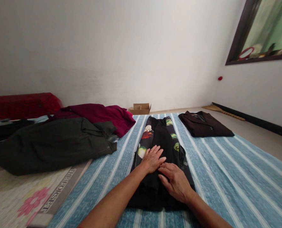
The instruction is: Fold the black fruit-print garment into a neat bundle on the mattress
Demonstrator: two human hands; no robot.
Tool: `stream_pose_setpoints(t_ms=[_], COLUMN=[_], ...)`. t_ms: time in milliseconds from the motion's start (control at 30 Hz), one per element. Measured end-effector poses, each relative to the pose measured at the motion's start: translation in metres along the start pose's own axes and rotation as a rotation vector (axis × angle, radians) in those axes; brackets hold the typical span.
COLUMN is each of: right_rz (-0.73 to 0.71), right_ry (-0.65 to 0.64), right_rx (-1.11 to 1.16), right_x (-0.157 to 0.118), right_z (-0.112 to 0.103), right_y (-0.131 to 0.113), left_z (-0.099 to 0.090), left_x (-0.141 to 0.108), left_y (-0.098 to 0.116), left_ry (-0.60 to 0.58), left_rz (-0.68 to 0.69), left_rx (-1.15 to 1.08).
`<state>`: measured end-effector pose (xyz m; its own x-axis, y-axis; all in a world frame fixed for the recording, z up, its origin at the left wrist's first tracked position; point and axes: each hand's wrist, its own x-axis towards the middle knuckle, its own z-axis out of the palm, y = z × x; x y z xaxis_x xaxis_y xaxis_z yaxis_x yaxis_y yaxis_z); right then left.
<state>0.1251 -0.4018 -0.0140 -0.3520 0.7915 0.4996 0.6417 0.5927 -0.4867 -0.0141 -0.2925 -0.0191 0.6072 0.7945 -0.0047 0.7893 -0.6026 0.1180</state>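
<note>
Creases could have formed in the folded black floral-print garment (163,136), lying on the blue striped sheet (209,180): the left hand (152,160) and right hand (175,181) rested open on it, where uneven dragging might have bunched loose layers.

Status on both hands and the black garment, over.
Left hand and right hand open, flat on black garment. Garment laid out lengthwise. Dark green garment left, folded brown garment right, neither touching it.

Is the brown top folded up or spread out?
Folded: the brown top lies in a flat, neat block with straight edges.
</note>
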Motion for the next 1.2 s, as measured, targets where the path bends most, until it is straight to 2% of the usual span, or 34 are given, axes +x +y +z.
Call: stream_pose_setpoints(t_ms=[1200], right_rz=[0.001], right_ry=[0.003], right_rx=[0.016], right_x=[-0.0009], right_z=[0.0025], right_y=[0.0007], left_z=[-0.0010], left_x=[-0.0011], left_y=[0.0015], left_ry=[0.002], left_rz=[0.000], left_rx=[-0.007])
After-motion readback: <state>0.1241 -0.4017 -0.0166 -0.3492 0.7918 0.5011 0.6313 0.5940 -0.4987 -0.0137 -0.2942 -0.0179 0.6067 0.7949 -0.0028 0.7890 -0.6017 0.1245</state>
